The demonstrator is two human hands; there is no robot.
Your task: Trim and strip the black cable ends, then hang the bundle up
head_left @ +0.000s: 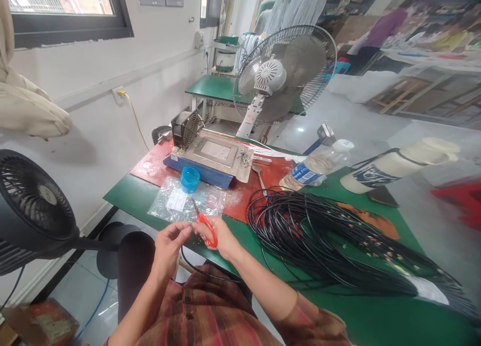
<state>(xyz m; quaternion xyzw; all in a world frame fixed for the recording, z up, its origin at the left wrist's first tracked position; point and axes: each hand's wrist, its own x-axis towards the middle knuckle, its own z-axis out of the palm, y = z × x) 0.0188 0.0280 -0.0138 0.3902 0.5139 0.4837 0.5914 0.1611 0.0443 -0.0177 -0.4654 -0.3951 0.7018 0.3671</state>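
Note:
My right hand (219,235) is closed around the red handles of a pair of scissors (205,222), whose blades point up and away over the table edge. My left hand (170,246) is pinched on the end of a thin black cable (199,270), right beside the scissors. The cable loops down below both hands toward my lap. A large bundle of black cables (323,236) lies on the green table (124,196) to the right of my hands.
A clear plastic bag (180,203) and a blue cup (190,179) lie just beyond my hands. Behind them sits a blue-based heating unit (210,158). A water bottle (315,168), a cream flask (398,165), a white standing fan (281,75) and a black fan (30,206) surround the workspace.

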